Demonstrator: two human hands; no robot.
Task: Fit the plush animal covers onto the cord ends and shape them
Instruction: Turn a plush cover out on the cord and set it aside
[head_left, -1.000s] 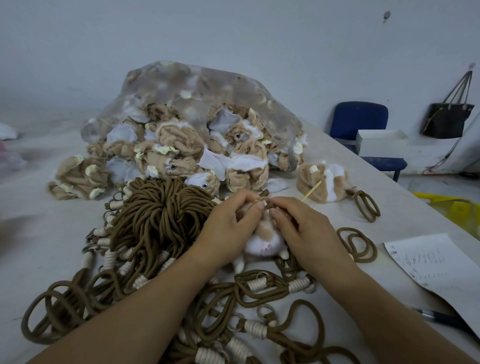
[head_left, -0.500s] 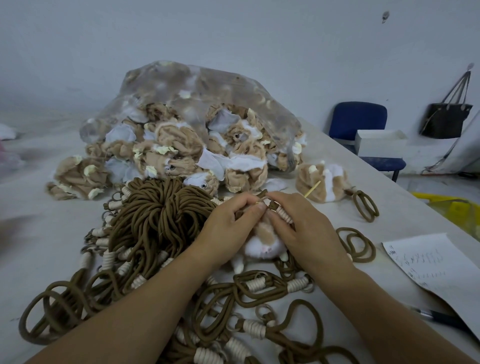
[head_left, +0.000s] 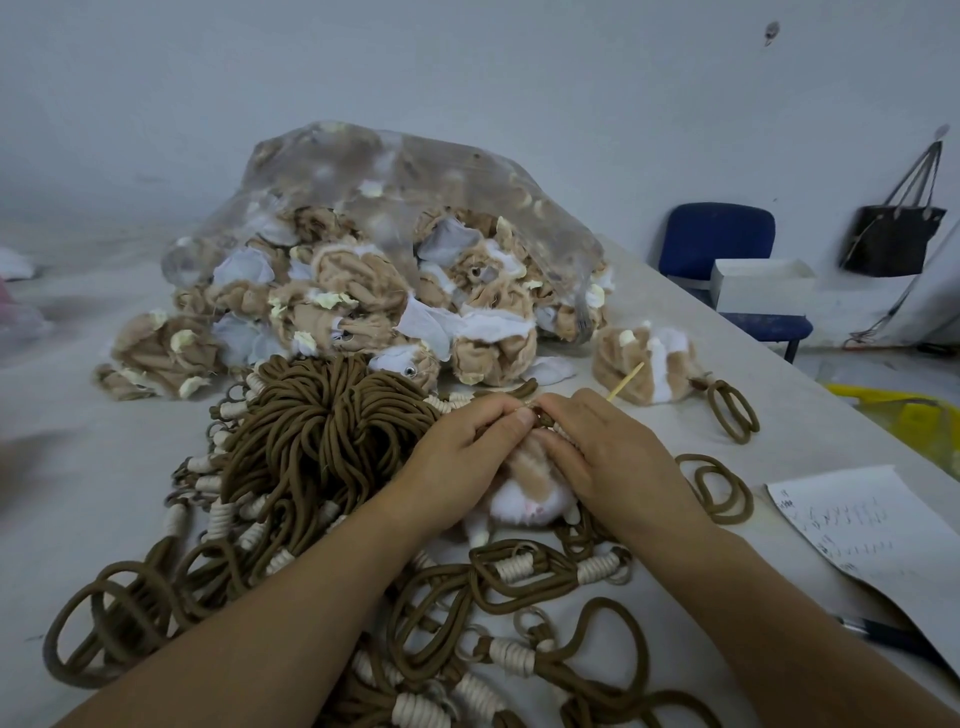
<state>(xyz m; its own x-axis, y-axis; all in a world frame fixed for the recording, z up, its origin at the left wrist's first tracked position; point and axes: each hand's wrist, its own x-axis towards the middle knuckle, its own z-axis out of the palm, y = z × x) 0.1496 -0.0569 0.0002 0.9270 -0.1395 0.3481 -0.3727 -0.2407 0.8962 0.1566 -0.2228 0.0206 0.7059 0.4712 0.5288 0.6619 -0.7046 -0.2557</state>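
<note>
Now the two hands sit tighter together than half a second ago. The left hand (head_left: 467, 447) pinches the top opening of the plush cover (head_left: 530, 483), and the right hand (head_left: 613, 457) pinches the brown cord end (head_left: 544, 419) right at that opening. The right hand also has a thin wooden stick (head_left: 626, 381) tucked under its fingers, pointing toward the far right edge of the tabletop (head_left: 104, 467).

The white-wrapped stretch of cord that showed between the fingertips a moment ago is now mostly covered. It has probably been drawn down into the cover, though the fingers hide the join. The cover itself has barely moved. It rests mid-tabletop, toward the near edge, with its white belly facing the camera, just beside the bundle of brown cords (head_left: 322, 415).

By my reading, the fitting on this piece is almost done and the shaping is still to come. One finished plush (head_left: 644, 369) lies near the right edge. Many more covers spill from the clear bag (head_left: 405, 171) at the far side.
</note>
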